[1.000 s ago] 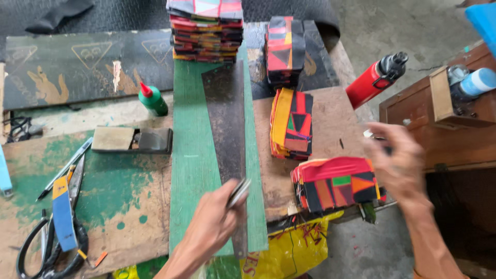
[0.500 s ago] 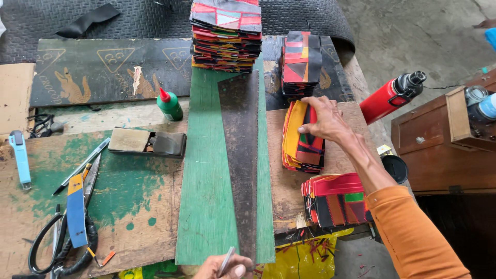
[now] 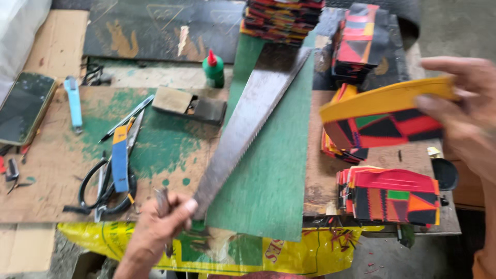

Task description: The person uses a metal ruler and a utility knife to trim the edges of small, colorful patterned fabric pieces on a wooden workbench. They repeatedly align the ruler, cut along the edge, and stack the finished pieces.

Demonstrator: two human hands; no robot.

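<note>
My left hand [image 3: 163, 217] grips the near end of a long grey saw blade [image 3: 247, 120] and a thin metal tool, at the table's front edge. The blade lies tilted across a green board [image 3: 274, 170], its tip pointing to the far right. My right hand [image 3: 465, 111] holds up a colourful patchwork piece [image 3: 385, 116] with a yellow edge and red, black and green shapes, above a pile of similar pieces [image 3: 341, 147]. Another pile [image 3: 392, 196] sits near the front right.
Tall stacks of patchwork pieces [image 3: 284, 18] [image 3: 361, 44] stand at the back. A green glue bottle [image 3: 213, 67], a small block [image 3: 188, 103], scissors [image 3: 106, 181], a blue cutter [image 3: 120, 157], a light-blue tool [image 3: 74, 101] and a dark phone [image 3: 23, 106] lie left. A yellow sack [image 3: 248, 250] hangs below.
My right hand has lifted one patchwork piece off the pile. My left hand has swung the saw blade's far end to the right. The view has shifted right and down.
</note>
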